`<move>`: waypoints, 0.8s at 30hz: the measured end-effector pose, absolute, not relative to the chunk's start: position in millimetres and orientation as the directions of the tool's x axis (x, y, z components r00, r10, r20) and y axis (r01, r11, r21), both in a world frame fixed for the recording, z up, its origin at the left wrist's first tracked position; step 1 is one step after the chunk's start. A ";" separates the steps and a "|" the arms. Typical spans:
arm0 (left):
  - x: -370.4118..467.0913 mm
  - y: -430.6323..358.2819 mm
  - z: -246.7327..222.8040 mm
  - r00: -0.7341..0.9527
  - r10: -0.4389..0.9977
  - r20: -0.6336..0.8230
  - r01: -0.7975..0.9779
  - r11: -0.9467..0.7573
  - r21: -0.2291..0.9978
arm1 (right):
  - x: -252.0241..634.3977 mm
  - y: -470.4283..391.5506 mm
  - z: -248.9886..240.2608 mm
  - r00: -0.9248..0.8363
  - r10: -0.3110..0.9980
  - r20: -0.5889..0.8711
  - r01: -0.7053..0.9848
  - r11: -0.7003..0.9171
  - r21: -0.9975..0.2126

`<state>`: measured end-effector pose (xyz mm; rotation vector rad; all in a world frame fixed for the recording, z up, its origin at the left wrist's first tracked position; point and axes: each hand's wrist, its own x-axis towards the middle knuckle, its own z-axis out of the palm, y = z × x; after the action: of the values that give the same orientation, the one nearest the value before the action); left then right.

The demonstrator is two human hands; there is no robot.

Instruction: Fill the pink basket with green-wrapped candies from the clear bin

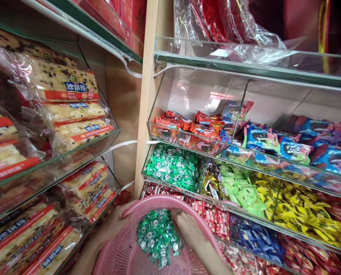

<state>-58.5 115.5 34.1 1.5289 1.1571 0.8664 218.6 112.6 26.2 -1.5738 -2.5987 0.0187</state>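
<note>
A pink plastic basket (pixel 136 202) is at the bottom centre, with a heap of green wrapped candies (pixel 159 233) inside. My left hand (pixel 120 215) grips the basket's left rim. Inside the basket, my right hand (pixel 184 225) reaches down at the right edge of the heap, fingers bent against the green candies; its fingertips are partly hidden, so what it holds cannot be made out. Just behind the basket, a glass shelf bin holds more green candies (pixel 173 166) of the same look.
Packaged pastries (pixel 70 84) stack on glass shelves at the left. A wooden post (pixel 147 95) stands between the shelf units. At the right are orange packets (pixel 204 128), blue packets (pixel 262 137), light green candies (pixel 241 187), yellow candies (pixel 302 206) and dark blue candies (pixel 256 236).
</note>
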 end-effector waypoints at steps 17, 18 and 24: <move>-54.8 113.5 42.3 0.281 0.960 -0.018 0.269 -0.061 0.961 | 215.5 110.5 29.9 -0.399 0.915 -0.054 0.915 0.393 -0.093; -54.8 113.6 42.2 0.287 0.958 -0.015 0.268 -0.065 0.961 | 215.0 110.8 29.8 -0.388 0.920 -0.055 0.920 0.383 -0.088; -57.4 114.8 35.1 0.273 0.962 -0.009 0.272 -0.068 0.960 | 210.0 122.3 45.0 -0.400 0.916 0.019 0.906 0.398 -0.140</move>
<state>-57.4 114.8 35.1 1.5523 1.1818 0.8756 210.0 122.3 45.0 -1.6659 -2.5484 0.1638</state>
